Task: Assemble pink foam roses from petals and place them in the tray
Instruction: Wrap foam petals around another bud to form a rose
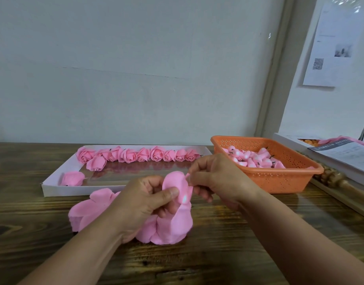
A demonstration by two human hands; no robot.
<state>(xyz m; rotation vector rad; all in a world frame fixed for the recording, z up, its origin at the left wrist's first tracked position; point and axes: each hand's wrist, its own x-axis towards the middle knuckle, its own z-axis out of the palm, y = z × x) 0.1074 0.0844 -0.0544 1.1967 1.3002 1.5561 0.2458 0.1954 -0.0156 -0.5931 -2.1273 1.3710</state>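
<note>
1. The left hand (148, 194) is holding a rose (178, 194) in the making above the near middle of the tabletop (218, 254); its grip is clamped on the rose, thumb pressing the petal against the core; the right hand (216, 177) is pinching the top edge of that petal (175, 179), its grip closed on the foam.
2. To do this wrap well, I judge the left thumb should be keeping the base pinned while the right hand is drawing the petal snugly round the core; pulling too hard is likely to tear or crease soft foam, and a slack wrap is likely to spring open.
3. The rose is standing roughly upright, long axis running near to far as seen, with the open petal edge pointing up toward the far edge and the base pointing down toward the petals (88, 210) piled under the hands; whether a stem is showing I cannot tell.
4. The tray (60, 190) is lying toward the far left of the tabletop; finished roses (136, 154) are lining its far side, with more near its left end.
5. An orange basket (279, 177) of cores (253, 157) is sitting at the far right, just beside the tray.
</note>
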